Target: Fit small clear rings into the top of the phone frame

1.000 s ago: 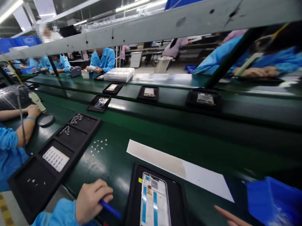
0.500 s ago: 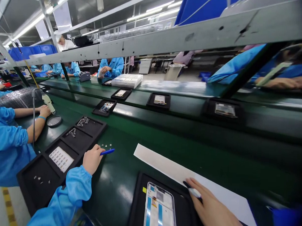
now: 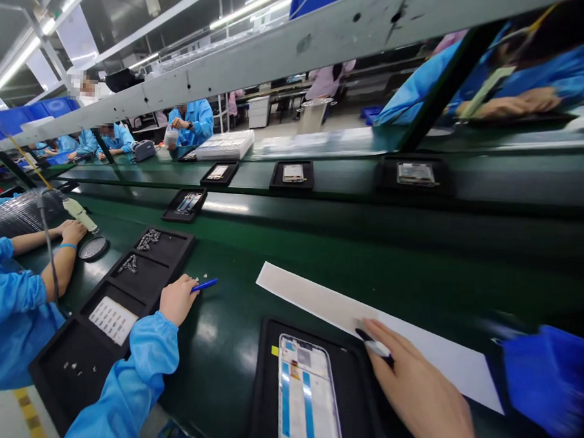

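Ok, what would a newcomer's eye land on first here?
Probably the phone frame with blue strips, in a black tray at bottom centre. Next, the long white strip slanting above it, partly covered by the right hand. Then the vivid blue pen-like tool in the left hand, beside the compartment tray.

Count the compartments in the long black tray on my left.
4, from far to near in the tray: a pile of small parts, a smaller pile, a white sheet, a few tiny pieces. Your left sleeve overlaps the edge; none seems hidden.
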Action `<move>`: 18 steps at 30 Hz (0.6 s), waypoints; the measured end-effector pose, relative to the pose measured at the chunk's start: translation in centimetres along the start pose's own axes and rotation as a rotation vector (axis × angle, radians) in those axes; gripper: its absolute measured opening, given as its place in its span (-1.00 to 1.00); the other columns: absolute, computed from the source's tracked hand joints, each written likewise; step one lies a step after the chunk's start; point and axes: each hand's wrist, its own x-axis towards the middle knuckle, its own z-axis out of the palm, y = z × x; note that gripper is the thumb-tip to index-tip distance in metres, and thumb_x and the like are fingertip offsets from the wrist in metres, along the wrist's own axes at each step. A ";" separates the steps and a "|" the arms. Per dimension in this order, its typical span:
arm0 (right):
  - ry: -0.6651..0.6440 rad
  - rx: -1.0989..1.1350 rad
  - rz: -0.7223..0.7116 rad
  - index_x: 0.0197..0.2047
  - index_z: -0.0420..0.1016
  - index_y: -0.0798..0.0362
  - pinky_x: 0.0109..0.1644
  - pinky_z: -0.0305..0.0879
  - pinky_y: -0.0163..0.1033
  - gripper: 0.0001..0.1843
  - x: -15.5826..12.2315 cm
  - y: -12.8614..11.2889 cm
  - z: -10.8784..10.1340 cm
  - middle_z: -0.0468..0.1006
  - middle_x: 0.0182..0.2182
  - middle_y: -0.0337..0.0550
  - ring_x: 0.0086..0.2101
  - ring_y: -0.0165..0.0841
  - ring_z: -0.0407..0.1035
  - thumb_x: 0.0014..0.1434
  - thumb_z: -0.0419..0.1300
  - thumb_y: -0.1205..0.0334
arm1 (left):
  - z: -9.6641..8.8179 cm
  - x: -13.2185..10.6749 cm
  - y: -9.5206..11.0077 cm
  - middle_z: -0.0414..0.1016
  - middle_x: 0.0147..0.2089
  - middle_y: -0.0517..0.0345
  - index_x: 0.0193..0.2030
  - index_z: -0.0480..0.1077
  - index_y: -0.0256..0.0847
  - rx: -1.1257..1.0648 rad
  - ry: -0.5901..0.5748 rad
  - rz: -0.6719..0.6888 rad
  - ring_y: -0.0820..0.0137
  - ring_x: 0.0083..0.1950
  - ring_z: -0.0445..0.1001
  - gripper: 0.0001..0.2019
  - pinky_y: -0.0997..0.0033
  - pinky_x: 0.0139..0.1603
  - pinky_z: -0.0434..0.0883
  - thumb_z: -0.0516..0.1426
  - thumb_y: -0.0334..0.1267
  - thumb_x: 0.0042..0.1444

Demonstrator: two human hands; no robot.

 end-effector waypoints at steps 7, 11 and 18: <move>-0.062 0.570 0.062 -0.09 0.62 0.03 0.04 0.41 -0.04 -0.54 -0.4 -6.2 -4.9 0.61 -0.08 0.03 -0.04 -0.07 0.48 0.19 0.06 -0.09 | -1.5 -1.3 4.5 0.53 -0.18 0.19 -0.15 0.53 -0.12 -0.325 -0.034 0.241 0.41 -0.13 0.53 -0.86 0.50 -0.11 0.39 0.12 -0.25 0.28; -0.407 0.948 0.160 -0.17 0.64 0.07 0.06 0.38 -0.05 -0.54 -1.8 -9.9 -5.5 0.62 -0.20 0.02 -0.10 -0.10 0.49 0.14 0.20 -0.14 | -2.0 -3.0 9.5 0.52 -0.26 0.16 -0.25 0.53 -0.19 -0.784 -0.118 0.538 0.40 -0.21 0.51 -0.88 0.47 -0.17 0.38 0.15 -0.31 0.22; -0.520 1.326 0.394 -0.37 0.61 0.12 -0.35 0.26 -0.31 -0.45 -2.7 -11.1 -5.5 0.34 -0.58 -0.26 -0.46 -0.40 0.28 -0.11 0.43 -0.25 | -1.3 -4.5 13.6 0.49 -0.22 0.13 -0.19 0.53 -0.18 -0.955 -0.138 0.779 0.43 -0.19 0.49 -0.74 0.51 -0.16 0.37 0.12 -0.56 0.09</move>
